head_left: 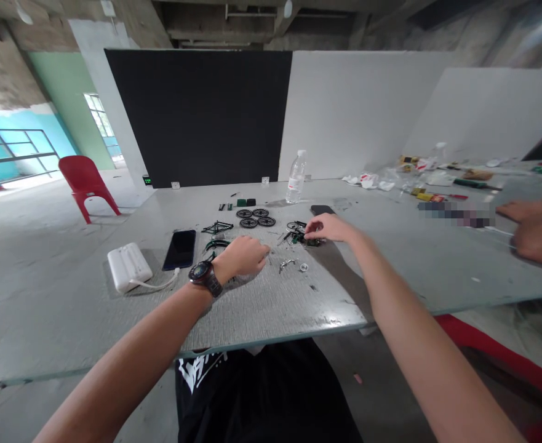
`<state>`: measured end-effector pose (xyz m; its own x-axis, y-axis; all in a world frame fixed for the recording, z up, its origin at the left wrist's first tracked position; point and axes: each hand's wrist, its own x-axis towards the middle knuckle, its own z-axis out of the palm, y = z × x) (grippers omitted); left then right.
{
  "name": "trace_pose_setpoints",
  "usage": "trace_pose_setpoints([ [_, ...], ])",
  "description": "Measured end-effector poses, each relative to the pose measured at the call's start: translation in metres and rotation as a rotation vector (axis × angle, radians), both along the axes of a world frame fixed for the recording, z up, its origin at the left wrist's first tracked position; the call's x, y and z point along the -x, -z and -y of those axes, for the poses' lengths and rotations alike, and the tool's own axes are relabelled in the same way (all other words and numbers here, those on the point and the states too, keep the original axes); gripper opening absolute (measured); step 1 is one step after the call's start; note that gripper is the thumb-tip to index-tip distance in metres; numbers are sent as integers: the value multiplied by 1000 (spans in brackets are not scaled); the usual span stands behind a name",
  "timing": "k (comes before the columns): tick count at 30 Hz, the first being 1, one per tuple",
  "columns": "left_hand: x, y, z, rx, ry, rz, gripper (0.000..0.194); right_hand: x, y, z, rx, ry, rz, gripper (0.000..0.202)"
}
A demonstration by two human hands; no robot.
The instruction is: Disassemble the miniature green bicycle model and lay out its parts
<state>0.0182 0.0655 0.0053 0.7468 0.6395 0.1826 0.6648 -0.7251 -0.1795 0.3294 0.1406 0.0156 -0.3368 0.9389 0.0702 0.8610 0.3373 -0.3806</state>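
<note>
My left hand (247, 253), with a dark watch (201, 272) on its wrist, is low over the table with fingers curled in. Whatever it may hold is hidden. Beside it are dark curved green-edged parts (216, 245), partly covered by the hand. My right hand (328, 227) has its fingertips pinched at a cluster of small dark parts (298, 234); I cannot make out what is between them. Several black spoked wheels (248, 223) lie between and beyond my hands, with a black frame (218, 226) to their left. A silver part (287, 264) and a small pale wheel (304, 267) lie nearer me.
A phone (179, 249) is cabled to a white power bank (129, 266) at the left. Small green and black blocks (245, 202), a water bottle (296, 177) and another dark phone (321, 210) stand or lie farther back. At the right, another person's hands (536, 227) are near scattered tools.
</note>
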Motion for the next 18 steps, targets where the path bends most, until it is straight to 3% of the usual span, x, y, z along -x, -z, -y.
trace_pose_setpoints([
  [10, 0, -1, 0, 1, 3, 5, 27, 7, 2, -1, 4, -10, 9, 38],
  [18, 1, -1, 1, -8, 3, 12, 27, 28, -2, 8, -49, -26, -20, 31],
])
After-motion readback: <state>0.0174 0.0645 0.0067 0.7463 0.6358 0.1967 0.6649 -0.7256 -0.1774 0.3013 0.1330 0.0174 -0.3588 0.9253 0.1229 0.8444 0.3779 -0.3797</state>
